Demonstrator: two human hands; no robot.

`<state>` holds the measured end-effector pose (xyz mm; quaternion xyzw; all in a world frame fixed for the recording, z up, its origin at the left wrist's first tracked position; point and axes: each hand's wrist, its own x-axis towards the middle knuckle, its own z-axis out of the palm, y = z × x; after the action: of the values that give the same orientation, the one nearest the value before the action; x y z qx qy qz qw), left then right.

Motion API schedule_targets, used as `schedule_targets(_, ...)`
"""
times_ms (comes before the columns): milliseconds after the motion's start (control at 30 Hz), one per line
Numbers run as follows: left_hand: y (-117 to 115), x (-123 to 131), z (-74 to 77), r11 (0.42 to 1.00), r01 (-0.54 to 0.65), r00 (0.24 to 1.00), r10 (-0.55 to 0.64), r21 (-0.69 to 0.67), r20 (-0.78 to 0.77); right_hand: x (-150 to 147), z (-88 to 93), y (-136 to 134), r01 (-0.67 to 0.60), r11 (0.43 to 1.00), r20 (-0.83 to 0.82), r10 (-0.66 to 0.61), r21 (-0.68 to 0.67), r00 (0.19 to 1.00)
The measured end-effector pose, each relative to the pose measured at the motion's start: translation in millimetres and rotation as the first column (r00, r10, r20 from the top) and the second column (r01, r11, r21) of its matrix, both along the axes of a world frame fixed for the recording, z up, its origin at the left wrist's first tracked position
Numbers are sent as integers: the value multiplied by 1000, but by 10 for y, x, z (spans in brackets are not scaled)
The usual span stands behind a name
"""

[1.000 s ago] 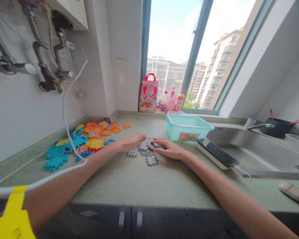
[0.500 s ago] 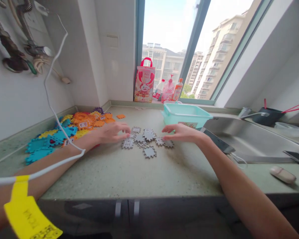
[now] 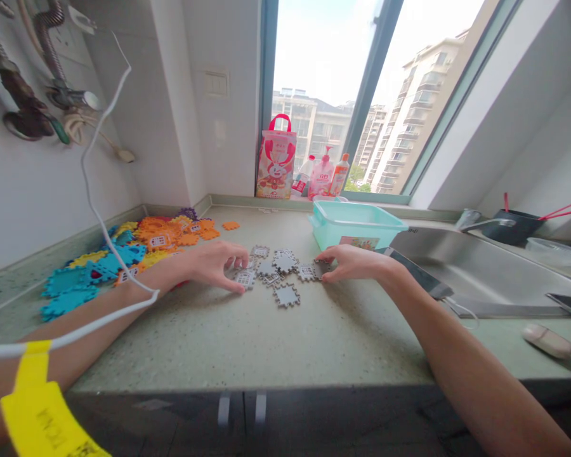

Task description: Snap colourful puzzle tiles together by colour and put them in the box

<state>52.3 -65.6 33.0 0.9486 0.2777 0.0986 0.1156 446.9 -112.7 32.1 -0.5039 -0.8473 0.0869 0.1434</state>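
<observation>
Several grey puzzle tiles (image 3: 287,295) with notched edges lie flat on the counter in a loose cluster, some overlapping and some with a window lattice. At the cluster's left side, my left hand (image 3: 216,263) has thumb and fingers apart around a lattice tile (image 3: 245,278); whether it touches it is unclear. My right hand (image 3: 354,261) is on the right side, thumb at the near edge and fingers at the far edge of a plain grey tile (image 3: 321,271), which they partly cover. Beside that tile lies another lattice tile (image 3: 306,273).
Orange, blue, yellow and purple tiles (image 3: 159,235) are heaped at the left. A turquoise basin (image 3: 361,219) stands behind my right hand, beside a metal sink (image 3: 461,266). A dark phone-like slab (image 3: 419,276) lies at the sink's edge. A white cable (image 3: 92,190) hangs across my left forearm.
My right hand has moved right and nearer, its thumb and fingers coming around the plain tile. The left hand's thumb has spread down and away from its fingers. The view has shifted slightly.
</observation>
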Motion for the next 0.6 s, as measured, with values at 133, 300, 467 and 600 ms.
schedule_targets(133,-30,23,28,999,-25,999,25,-35,-26,-90,124,-78,87,973,121,-61,-216,991)
schedule_targets(300,-56,36,16,996,-12,1000,11,-90,-11,-74,147,-82,66,975,100,-46,-213,994)
schedule_targets(467,-56,30,-4,995,10,1000,-9,-104,15,-46,135,-59,79,991,56,-73,-112,996)
schedule_targets(600,-52,32,-23,994,42,998,-38,-102,45,-126,117,-48,-9,998,-31,7,-64,999)
